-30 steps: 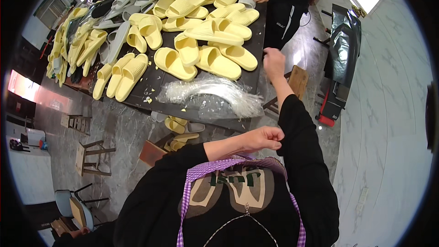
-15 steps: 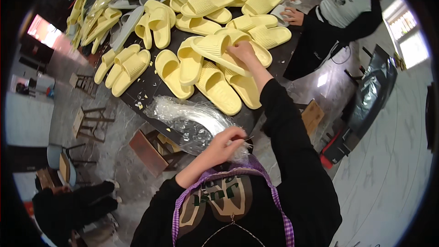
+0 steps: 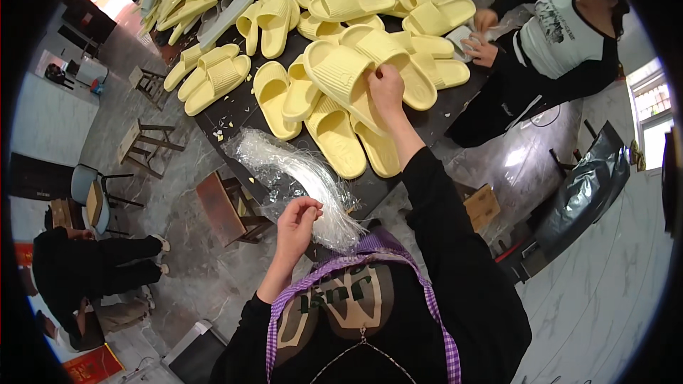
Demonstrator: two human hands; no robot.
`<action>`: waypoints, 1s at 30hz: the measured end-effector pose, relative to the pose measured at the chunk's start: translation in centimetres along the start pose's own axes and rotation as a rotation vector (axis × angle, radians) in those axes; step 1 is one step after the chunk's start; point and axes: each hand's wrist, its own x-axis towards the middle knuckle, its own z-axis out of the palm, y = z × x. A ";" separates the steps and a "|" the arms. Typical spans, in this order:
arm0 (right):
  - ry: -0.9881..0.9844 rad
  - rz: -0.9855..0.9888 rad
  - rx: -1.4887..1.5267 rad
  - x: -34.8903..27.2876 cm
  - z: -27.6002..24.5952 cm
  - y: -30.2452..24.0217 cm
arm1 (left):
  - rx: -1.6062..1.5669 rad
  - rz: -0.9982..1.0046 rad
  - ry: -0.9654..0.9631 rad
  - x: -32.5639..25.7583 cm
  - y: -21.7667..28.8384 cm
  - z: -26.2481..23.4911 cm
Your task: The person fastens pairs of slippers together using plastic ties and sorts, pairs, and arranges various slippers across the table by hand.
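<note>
My right hand [image 3: 388,92] grips the inner edge of a yellow slipper [image 3: 334,71] and tilts it above other yellow slippers on the dark table [image 3: 235,110]. A second yellow slipper [image 3: 416,82] lies right behind that hand. My left hand [image 3: 297,224] is closed in a pinch near the table's front edge; whatever its fingertips hold is too fine to make out. Beside it lies a long bundle of clear plastic strands [image 3: 313,181], partly on crumpled clear film [image 3: 249,146]. Just beyond the bundle rests a yellow slipper [image 3: 334,146] with its sole down.
Yellow and grey slippers [image 3: 235,18] pile up across the far side. At the right a co-worker [image 3: 562,35] handles a light grey item [image 3: 459,39]. Wooden stools [image 3: 228,206] stand around the table. Another person [image 3: 92,270] is at the lower left.
My right hand has raised and tilted the yellow slipper more upright. My left hand has moved left, off the end of the strand bundle, with its fingers pinched. The view has shifted slightly.
</note>
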 end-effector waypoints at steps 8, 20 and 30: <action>0.082 -0.132 -0.033 4.8 -1.6 0.9 | -0.050 0.087 0.166 -0.3 0.0 -1.4; -0.138 -0.003 -0.221 16.8 -0.1 10.6 | 0.184 0.197 0.635 1.9 -2.0 -0.6; -0.766 0.071 -0.053 3.7 -4.6 1.8 | 0.582 0.369 0.688 4.4 0.9 -0.8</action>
